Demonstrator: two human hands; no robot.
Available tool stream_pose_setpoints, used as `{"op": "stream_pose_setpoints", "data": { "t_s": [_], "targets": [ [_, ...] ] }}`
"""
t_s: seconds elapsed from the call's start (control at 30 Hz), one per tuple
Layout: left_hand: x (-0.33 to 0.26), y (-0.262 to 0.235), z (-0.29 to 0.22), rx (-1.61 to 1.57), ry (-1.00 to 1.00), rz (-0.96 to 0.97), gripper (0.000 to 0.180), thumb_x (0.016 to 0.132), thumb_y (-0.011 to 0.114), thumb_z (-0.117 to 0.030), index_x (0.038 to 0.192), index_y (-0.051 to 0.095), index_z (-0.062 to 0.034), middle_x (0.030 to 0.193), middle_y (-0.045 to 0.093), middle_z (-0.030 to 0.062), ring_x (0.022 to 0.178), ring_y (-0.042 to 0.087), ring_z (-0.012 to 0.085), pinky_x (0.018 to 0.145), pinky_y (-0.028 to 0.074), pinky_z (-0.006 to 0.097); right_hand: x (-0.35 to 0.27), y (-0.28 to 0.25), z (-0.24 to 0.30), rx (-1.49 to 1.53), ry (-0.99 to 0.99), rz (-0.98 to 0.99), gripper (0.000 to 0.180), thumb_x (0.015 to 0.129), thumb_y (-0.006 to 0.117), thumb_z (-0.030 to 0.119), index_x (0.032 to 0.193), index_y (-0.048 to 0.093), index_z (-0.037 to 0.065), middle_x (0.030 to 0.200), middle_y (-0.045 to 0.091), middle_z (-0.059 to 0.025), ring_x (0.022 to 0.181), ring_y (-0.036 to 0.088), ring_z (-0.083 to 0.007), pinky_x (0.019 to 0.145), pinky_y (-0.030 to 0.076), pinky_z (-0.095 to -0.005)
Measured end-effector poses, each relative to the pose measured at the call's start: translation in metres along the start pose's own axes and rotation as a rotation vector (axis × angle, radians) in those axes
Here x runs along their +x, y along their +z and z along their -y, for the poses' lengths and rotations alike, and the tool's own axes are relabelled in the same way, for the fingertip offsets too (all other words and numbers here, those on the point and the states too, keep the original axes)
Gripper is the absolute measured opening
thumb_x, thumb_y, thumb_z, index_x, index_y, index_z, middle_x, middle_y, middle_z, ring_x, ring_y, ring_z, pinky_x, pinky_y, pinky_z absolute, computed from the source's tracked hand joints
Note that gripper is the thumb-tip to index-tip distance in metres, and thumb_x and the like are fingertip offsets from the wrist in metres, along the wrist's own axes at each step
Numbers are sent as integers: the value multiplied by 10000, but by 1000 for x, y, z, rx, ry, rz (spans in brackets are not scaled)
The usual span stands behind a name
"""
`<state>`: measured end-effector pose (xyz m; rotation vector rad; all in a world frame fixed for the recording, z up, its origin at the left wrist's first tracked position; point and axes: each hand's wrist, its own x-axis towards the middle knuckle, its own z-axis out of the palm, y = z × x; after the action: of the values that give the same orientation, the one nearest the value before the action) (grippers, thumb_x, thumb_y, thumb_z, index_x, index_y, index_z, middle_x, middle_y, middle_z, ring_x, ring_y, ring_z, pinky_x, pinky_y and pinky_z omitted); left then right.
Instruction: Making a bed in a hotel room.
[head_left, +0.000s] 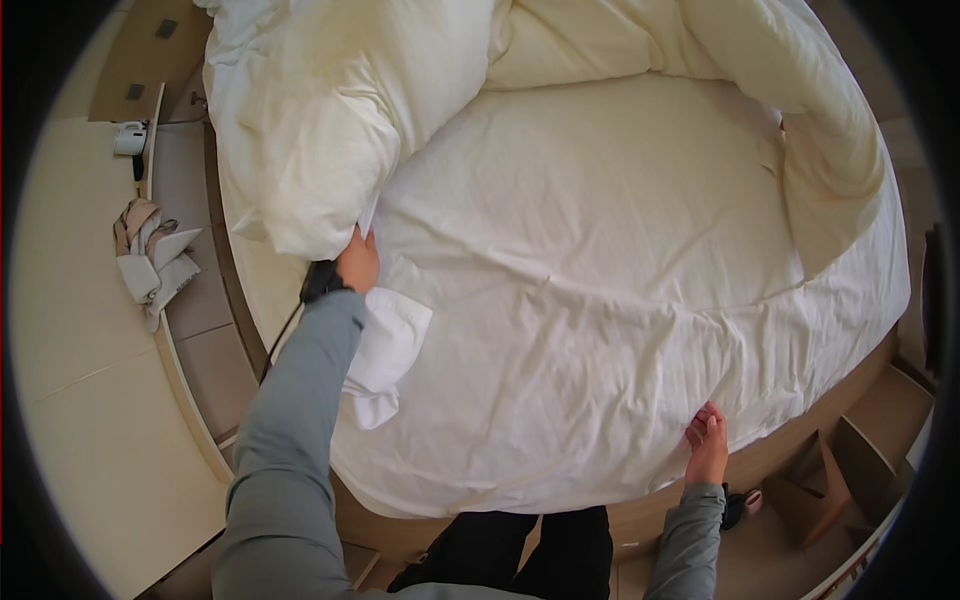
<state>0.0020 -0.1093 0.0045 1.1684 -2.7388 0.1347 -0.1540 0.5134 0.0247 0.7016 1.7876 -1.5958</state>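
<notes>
A bed covered by a white sheet fills the middle of the view, wrinkled toward its near right part. The cream-white duvet is bunched along the left and far sides and curls down the right. At the duvet's near left corner, my left hand is closed on its edge; the fingertips are partly hidden by fabric. Just below that wrist lies a crumpled white cloth. My right hand hovers by the bed's near right edge, fingers loosely bent and apart, holding nothing.
Left of the bed, beyond a tiled floor strip, stands a long pale desk. Rumpled beige and white cloths and a small white appliance are at its edge. Brown open boxes stand at the lower right.
</notes>
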Motion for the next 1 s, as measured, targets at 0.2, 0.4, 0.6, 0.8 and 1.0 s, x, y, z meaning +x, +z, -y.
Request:
{"op": "stream_pose_setpoints", "data": {
  "t_s": [0.2, 0.4, 0.6, 0.8, 1.0],
  "targets": [
    [-97, -168, -94, -202, 284, 446, 218, 819, 648, -186, 720, 601, 2, 1113, 567, 221, 1092, 483, 424, 856, 365, 539, 2, -1, 7, 142, 65, -130, 311, 927, 513, 308, 1156, 561, 103, 963, 554, 16, 860, 505, -109, 787, 405, -282],
    [-88, -119, -112, -420, 291, 563, 285, 763, 707, -178, 950, 603, 11, 1292, 443, 254, 1216, 385, 451, 1026, 283, 532, 12, 9, 3, 13, 9, -224, 202, 911, 550, 261, 1038, 581, 106, 845, 558, 41, 739, 500, -70, 671, 398, -235],
    [9, -47, -172, -524, -259, 102, 597, 752, 715, -214, 1225, 451, 36, 1206, 503, 292, 1121, 480, 445, 949, 394, 470, 11, 18, -2, 0, 61, -118, 228, 889, 572, 313, 1029, 585, 134, 853, 554, 30, 763, 513, -104, 695, 409, -262],
    [-115, -108, -301, -592, 421, 702, 145, 724, 592, -161, 826, 633, -66, 758, 625, 162, 725, 603, 386, 633, 441, 523, 9, 4, 11, 27, 99, -156, 223, 891, 566, 293, 1039, 557, 126, 868, 538, 24, 759, 491, -98, 702, 408, -262],
    [-131, -108, -314, -450, 668, 1618, 454, 807, 618, -440, 990, 661, -27, 987, 661, 186, 940, 624, 346, 790, 488, 423, 13, -1, 12, -3, 103, -79, 261, 868, 567, 340, 1035, 560, 139, 882, 526, 21, 802, 488, -130, 733, 412, -291]
  ]
}}
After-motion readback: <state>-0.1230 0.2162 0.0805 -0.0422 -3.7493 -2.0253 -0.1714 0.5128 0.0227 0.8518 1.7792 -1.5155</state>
